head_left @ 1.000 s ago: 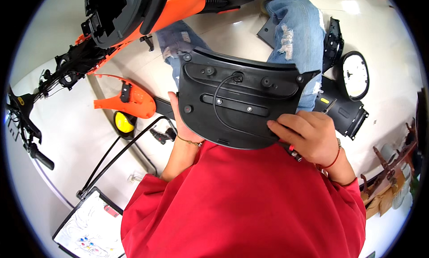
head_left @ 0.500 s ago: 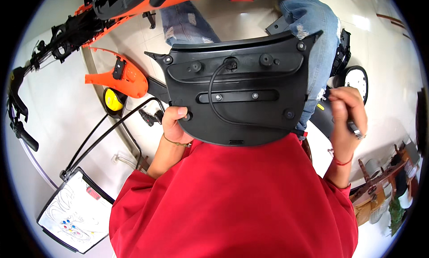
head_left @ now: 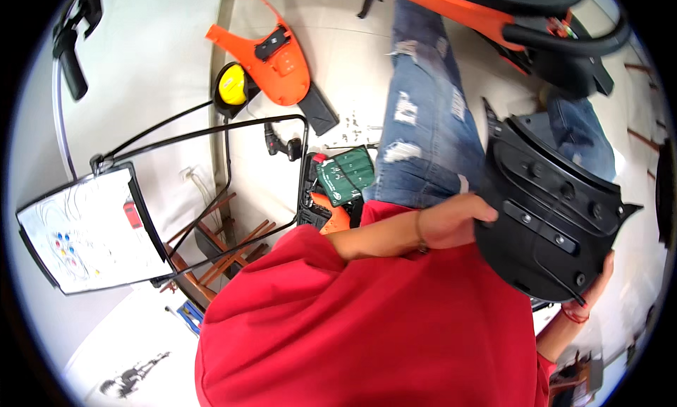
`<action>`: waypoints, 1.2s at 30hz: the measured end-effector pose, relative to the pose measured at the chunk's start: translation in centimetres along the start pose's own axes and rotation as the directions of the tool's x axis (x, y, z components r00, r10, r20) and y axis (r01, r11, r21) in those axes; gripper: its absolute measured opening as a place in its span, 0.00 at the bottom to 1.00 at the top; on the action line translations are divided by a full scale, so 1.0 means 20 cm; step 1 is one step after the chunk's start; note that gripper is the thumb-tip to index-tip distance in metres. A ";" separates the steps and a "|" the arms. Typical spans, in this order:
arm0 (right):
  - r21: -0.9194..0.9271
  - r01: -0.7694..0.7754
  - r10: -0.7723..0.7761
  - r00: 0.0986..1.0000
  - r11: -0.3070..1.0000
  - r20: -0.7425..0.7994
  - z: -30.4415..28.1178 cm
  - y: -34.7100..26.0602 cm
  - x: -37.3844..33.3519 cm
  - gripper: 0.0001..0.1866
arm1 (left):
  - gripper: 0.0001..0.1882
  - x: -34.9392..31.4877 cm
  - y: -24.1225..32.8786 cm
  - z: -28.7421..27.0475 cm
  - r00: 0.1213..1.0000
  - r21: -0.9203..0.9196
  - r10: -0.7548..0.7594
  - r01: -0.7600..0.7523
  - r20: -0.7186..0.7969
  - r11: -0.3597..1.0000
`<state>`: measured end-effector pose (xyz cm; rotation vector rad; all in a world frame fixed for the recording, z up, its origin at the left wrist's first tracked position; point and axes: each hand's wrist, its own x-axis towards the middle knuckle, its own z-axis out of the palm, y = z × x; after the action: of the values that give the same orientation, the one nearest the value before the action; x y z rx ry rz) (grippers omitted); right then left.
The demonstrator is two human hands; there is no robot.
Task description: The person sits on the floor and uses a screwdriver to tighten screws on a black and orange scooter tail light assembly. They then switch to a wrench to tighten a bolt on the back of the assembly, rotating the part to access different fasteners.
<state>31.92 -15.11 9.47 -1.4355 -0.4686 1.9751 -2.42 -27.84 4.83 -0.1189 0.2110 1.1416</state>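
A black moulded plastic panel (head_left: 525, 241) is tilted at my right, its back with round posts and a slotted recess facing up. My left hand (head_left: 458, 220) grips its left edge, thumb on top and fingers underneath. At the lower right edge my right hand (head_left: 598, 284) is closed round the panel from below, its fingers mostly hidden behind it. A thin black cable (head_left: 562, 276) runs over the panel's lower part to its bottom rim.
An orange-and-black vehicle body (head_left: 451, 2) stands ahead. On the floor to the left lie an orange shell part (head_left: 290, 79), a yellow-and-black round item (head_left: 232, 85), a cordless drill (head_left: 282, 145) and a green tool pouch (head_left: 345, 176). A whiteboard (head_left: 99, 231) on a black frame stands further left.
The panel has moved from in front of me to my right and turned clockwise. My left hand went along with it. My right hand, apart from the panel before, now holds its edge. The view swung left.
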 end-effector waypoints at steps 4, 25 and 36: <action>-0.185 -0.038 0.078 0.973 0.982 0.215 0.06 -0.11 0.00 0.32 | 0.25 0.00 0.00 -0.01 0.990 0.263 -0.013 0.049 -0.139 0.964; -0.791 0.031 -0.053 0.999 0.611 -0.002 1.08 -0.10 0.07 0.16 | 0.11 -1.24 -0.20 -1.22 0.280 0.346 0.434 -0.313 -0.856 0.884; -0.849 -0.037 -0.193 0.968 0.527 -0.162 1.21 -0.08 -0.02 0.16 | 0.10 -0.62 0.03 -2.63 0.072 0.351 0.360 -0.113 -0.930 0.930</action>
<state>9.79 -12.13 18.87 -2.1387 -1.5202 1.4610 -13.47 -49.26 -43.52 -0.7472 1.6849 1.1851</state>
